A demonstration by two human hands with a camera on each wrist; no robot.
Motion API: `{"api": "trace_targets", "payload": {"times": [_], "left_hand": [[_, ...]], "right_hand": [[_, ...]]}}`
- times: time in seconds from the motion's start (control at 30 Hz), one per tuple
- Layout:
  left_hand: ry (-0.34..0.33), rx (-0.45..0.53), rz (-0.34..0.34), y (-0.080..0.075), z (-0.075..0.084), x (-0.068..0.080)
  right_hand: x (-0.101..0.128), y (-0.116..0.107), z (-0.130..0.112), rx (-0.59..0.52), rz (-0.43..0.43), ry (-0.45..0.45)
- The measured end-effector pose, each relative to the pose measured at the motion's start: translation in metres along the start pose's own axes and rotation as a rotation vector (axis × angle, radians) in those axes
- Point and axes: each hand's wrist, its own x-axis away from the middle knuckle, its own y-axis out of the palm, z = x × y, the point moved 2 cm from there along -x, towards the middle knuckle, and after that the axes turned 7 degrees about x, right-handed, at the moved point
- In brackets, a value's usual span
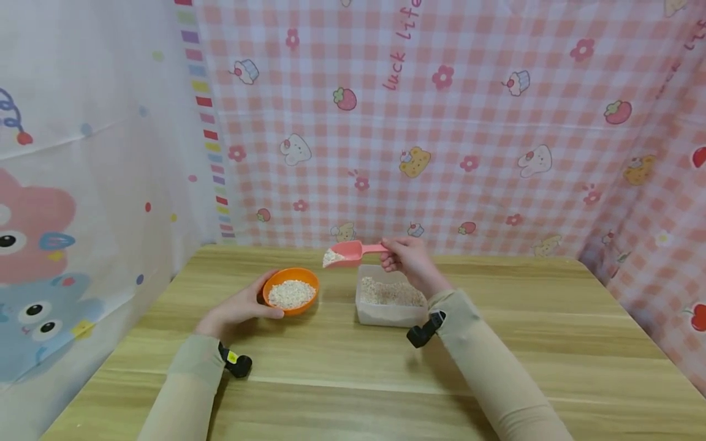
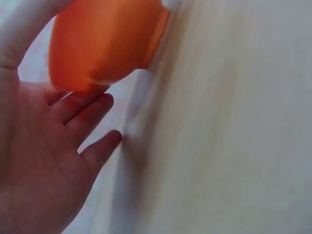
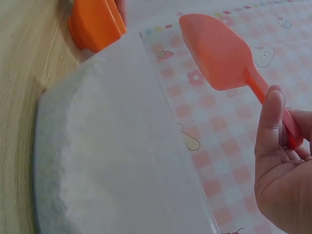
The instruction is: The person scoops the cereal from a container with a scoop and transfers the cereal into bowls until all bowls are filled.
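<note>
My left hand holds an orange bowl on the table, thumb at its near side and fingers behind. Pale flakes like oats lie inside the bowl. In the left wrist view, the bowl's outside sits between thumb and fingers. My right hand pinches the handle of a pink scoop, raised above the table. Flakes rest at the scoop's front, which points left toward the bowl. Below the right hand stands a translucent tub with more flakes. The right wrist view shows the scoop's underside.
Both things stand on a wood-grain table. A pink checked cloth hangs behind its back edge, and a white printed cloth hangs at the left. Each wrist wears a small black camera.
</note>
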Motion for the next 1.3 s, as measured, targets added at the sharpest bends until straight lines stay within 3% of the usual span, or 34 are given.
{"api": "trace_targets", "payload": {"times": [0.17, 0.47, 1.0, 1.3], "left_hand": [[-0.001, -0.036, -0.014, -0.004, 0.006, 0.005], [-0.013, -0.117, 0.019, -0.011, 0.011, 0.006], [-0.014, -0.118, 0.021, -0.011, 0.011, 0.006], [0.000, -0.124, 0.019, -0.009, 0.014, 0.005]], "right_hand": [[-0.002, 0.006, 0.000, -0.015, -0.005, 0.004], [-0.009, 0.016, 0.001, -0.011, -0.025, 0.000], [-0.025, 0.056, 0.004, 0.043, -0.085, 0.020], [-0.032, 0.076, 0.008, 0.136, -0.088, 0.027]]}}
